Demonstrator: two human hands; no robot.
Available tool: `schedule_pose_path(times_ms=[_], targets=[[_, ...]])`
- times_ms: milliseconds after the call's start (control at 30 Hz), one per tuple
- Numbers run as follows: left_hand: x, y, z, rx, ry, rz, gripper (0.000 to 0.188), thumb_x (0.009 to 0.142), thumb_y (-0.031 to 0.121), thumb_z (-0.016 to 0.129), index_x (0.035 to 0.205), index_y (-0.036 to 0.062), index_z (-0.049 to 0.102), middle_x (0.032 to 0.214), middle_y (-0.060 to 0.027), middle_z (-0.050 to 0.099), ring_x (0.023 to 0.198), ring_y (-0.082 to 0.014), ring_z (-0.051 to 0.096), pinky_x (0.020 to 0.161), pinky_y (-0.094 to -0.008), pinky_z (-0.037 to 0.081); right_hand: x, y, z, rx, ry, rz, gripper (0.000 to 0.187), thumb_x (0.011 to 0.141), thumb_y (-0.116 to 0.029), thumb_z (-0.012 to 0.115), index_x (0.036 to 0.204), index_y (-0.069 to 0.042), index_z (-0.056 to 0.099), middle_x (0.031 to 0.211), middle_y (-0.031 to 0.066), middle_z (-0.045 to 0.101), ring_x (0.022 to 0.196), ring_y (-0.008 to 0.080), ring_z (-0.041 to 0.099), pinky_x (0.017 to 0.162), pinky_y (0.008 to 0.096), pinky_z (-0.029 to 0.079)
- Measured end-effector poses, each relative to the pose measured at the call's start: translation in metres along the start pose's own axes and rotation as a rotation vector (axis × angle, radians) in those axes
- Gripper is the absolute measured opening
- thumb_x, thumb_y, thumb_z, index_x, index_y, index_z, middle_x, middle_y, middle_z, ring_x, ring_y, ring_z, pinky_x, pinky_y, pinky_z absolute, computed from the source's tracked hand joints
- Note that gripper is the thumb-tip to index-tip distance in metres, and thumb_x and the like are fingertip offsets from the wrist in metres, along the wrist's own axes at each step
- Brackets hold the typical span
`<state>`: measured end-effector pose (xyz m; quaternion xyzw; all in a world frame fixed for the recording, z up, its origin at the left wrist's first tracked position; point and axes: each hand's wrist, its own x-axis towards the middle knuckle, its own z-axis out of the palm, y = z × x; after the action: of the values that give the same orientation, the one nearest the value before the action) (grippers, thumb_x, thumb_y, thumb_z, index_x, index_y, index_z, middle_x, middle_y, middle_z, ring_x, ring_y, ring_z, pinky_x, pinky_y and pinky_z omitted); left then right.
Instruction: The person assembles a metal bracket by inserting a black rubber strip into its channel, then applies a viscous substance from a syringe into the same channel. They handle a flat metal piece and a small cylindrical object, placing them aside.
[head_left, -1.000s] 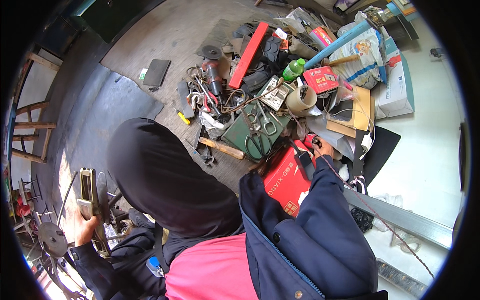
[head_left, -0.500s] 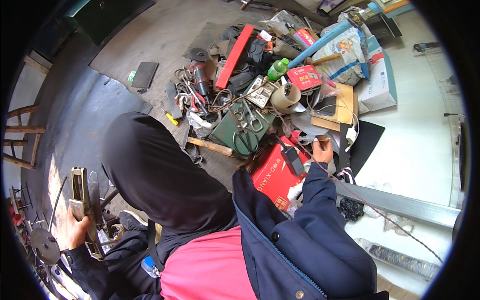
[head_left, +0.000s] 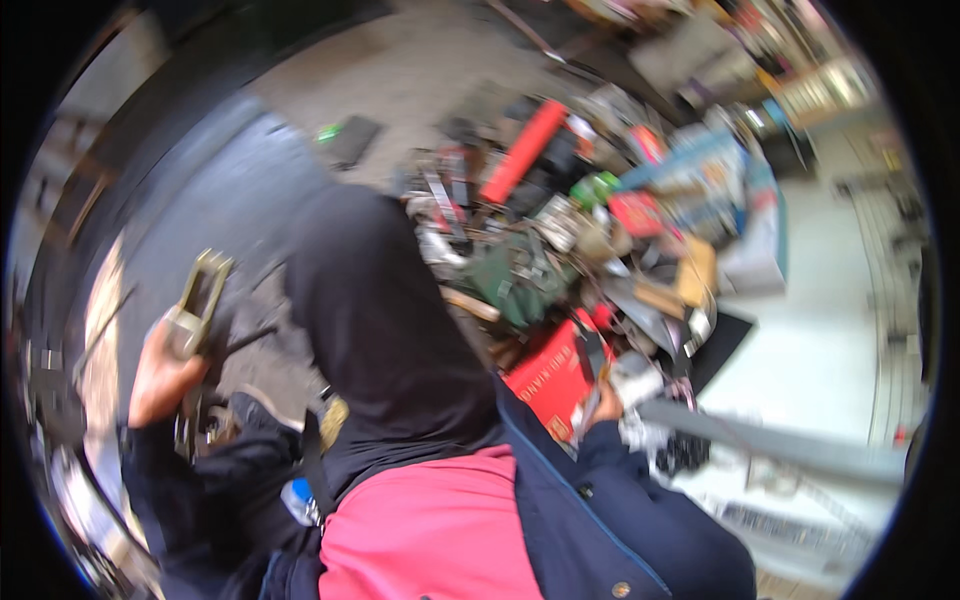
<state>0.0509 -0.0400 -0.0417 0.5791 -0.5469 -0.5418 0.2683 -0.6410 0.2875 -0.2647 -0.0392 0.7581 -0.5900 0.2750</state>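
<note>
My left hand (head_left: 163,372) is closed around a brass-coloured metal piece (head_left: 205,290) with a long slotted opening, tilted upward beside my left knee area. My right hand (head_left: 604,402) is smeared by motion, at the right edge of a flat red box (head_left: 545,375). Something thin and tan may stand between its fingers, but blur hides what it is. A dark narrow device (head_left: 590,348) lies on the box just above that hand. Black cloth (head_left: 370,310) covers the middle of the view, hiding the floor behind it.
Beyond the red box lies a heap with a green metal case (head_left: 515,280), a long red bar (head_left: 523,150), a green bottle (head_left: 594,188) and a wooden handle (head_left: 470,303). A metal rail (head_left: 760,435) runs along the right. A dark flat piece (head_left: 352,140) lies on the floor.
My left hand has risen and come slightly right with the metal piece. My right hand has drawn back toward me, from beyond the red box to its edge. The view has shifted and blurred.
</note>
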Motion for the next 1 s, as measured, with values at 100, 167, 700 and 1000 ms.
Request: schedule_pose_path(times_ms=[100, 167, 700, 1000], targets=[[-0.006, 0.011, -0.007, 0.112, -0.068, -0.070, 0.072, 0.074, 0.011, 0.072, 0.142, 0.0018, 0.052, 0.106, -0.0056, 0.064, 0.094, -0.0165, 0.062, 0.083, -0.0336, 0.054, -0.051, -0.007, 0.029, -0.031, -0.085, 0.542, 0.027, 0.096, -0.031, 0.064, 0.114, -0.011, 0.062, 0.084, 0.0093, 0.063, 0.069, 0.0258, 0.064, 0.050, 0.0387, 0.050], [-0.009, 0.015, -0.008, 0.229, -0.014, -0.134, 0.071, 0.073, 0.012, 0.073, 0.140, 0.0014, 0.052, 0.105, -0.0088, 0.067, 0.093, -0.0180, 0.065, 0.083, -0.0344, 0.055, -0.062, -0.032, 0.058, 0.005, -0.298, 0.398, 0.026, 0.096, -0.022, 0.064, 0.119, -0.011, 0.059, 0.092, 0.0103, 0.065, 0.075, 0.0262, 0.067, 0.056, 0.0401, 0.056], [-0.017, 0.013, -0.014, 0.447, 0.020, -0.048, 0.082, 0.070, 0.025, 0.069, 0.144, -0.0032, 0.046, 0.082, -0.0247, 0.071, 0.062, -0.0353, 0.070, 0.064, -0.0431, 0.058, -0.269, -0.327, 0.398, 0.156, -1.584, -0.231, 0.086, 0.078, -0.021, 0.085, 0.152, -0.008, 0.042, 0.156, 0.0278, 0.038, 0.114, 0.0223, 0.057, 0.081, 0.0302, 0.050], [-0.015, -0.005, -0.013, 0.469, 0.082, 0.050, 0.086, 0.070, 0.028, 0.072, 0.146, -0.0038, 0.045, 0.087, -0.0273, 0.072, 0.070, -0.0383, 0.073, 0.072, -0.0445, 0.060, -0.313, -0.291, 0.416, -0.240, -1.759, 0.009, 0.057, 0.087, 0.000, 0.065, 0.141, -0.002, 0.049, 0.127, 0.0266, 0.063, 0.081, 0.0166, 0.061, 0.072, 0.0310, 0.050]])
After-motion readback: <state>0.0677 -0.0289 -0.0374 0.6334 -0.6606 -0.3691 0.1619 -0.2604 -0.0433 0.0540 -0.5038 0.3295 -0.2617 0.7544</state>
